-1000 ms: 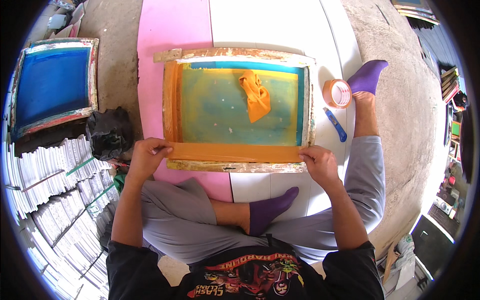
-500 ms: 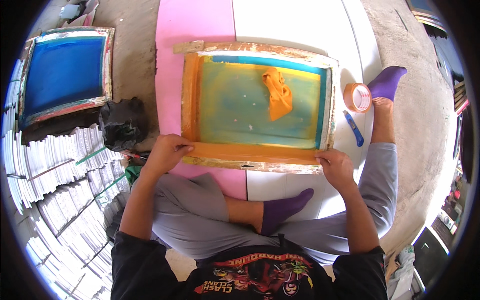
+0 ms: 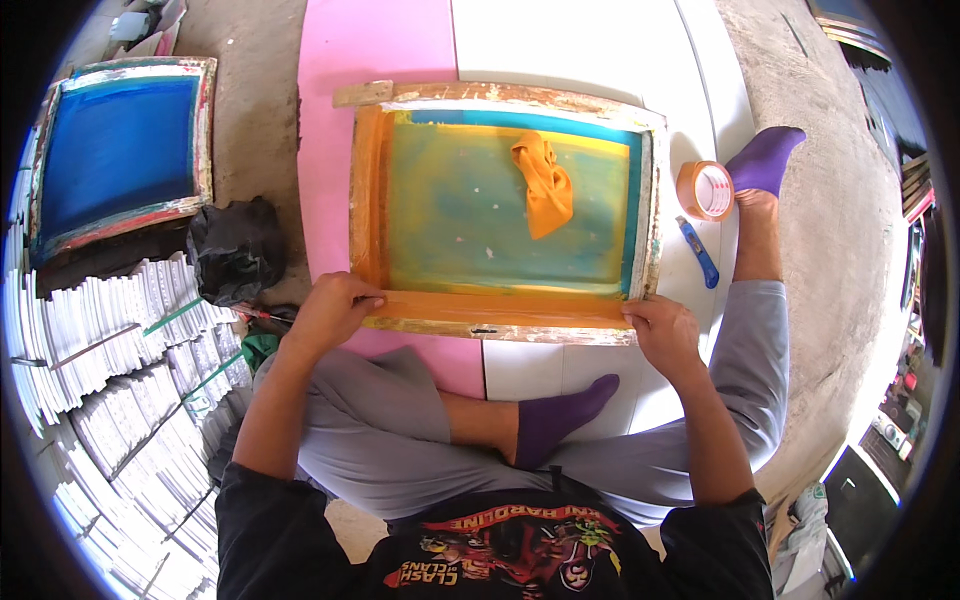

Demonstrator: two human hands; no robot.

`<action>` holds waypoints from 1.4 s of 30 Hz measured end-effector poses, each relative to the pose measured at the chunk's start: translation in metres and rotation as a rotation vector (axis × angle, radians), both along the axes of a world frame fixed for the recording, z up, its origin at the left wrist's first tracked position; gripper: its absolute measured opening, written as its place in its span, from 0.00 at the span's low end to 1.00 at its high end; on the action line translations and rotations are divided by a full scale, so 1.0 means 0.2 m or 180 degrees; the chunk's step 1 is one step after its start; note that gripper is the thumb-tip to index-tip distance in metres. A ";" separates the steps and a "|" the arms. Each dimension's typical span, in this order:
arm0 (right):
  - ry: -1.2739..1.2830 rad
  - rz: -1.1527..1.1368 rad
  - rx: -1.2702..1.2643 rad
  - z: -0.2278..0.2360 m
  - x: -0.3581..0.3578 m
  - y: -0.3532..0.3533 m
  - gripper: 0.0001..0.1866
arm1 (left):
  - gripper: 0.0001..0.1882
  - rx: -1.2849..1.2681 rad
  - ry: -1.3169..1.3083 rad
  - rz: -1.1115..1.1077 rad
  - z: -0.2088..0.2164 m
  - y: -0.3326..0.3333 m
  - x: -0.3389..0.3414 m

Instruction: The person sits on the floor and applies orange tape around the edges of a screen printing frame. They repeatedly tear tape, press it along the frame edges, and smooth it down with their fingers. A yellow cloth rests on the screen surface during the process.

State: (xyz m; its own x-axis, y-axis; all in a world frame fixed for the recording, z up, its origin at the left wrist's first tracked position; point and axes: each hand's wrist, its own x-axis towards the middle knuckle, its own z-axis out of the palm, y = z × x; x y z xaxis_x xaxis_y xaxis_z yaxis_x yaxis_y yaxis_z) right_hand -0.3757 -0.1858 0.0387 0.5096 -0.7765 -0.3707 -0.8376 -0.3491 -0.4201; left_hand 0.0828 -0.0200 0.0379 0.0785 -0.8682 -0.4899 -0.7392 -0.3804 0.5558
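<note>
A wooden-framed printing screen (image 3: 500, 93) lies flat before me, its greenish mesh (image 3: 450, 215) bordered with orange tape at the left. Along its near side runs a strip of orange tape (image 3: 500, 308). At the strip's left end, my left hand (image 3: 335, 312) is closed in a pinch on the tape. My right hand (image 3: 663, 330) pinches the other end by the near right corner. Whether the strip is fully stuck down, I cannot tell. A crumpled orange cloth (image 3: 548, 195) rests on the mesh.
Right of the screen are a roll of orange tape (image 3: 690, 192) and a blue utility knife (image 3: 698, 252), near my socked foot (image 3: 768, 160). To the left stand a blue-meshed screen (image 3: 120, 160), a black plastic bag (image 3: 238, 250) and bundled paper stacks (image 3: 120, 340). Pink and white boards (image 3: 560, 40) lie underneath.
The whole view has shifted slightly, so everything sits a little further left. Both hands keep their pinch at the two ends of the tape strip.
</note>
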 end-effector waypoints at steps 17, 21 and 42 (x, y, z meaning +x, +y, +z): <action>0.0987 0.0340 0.0455 0.05 0.13 -0.03 0.12 | 0.08 0.0141 -0.0376 -0.0262 0.01 0.01 -0.02; 0.1104 0.0463 0.0511 0.05 0.14 -0.05 0.12 | 0.09 0.0170 -0.0404 -0.0352 0.01 0.01 -0.02; 0.1580 0.0689 0.0792 0.05 0.20 -0.07 0.13 | 0.10 0.0567 -0.0564 -0.0472 0.01 -0.03 -0.03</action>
State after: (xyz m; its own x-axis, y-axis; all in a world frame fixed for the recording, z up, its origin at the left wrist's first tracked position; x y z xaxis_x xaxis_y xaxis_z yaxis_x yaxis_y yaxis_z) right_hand -0.3355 -0.2007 0.0485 0.3658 -0.5335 -0.7626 -0.8755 -0.4753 -0.0875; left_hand 0.0775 -0.0265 0.0390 0.0550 -0.7781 -0.6258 -0.8736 -0.3409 0.3472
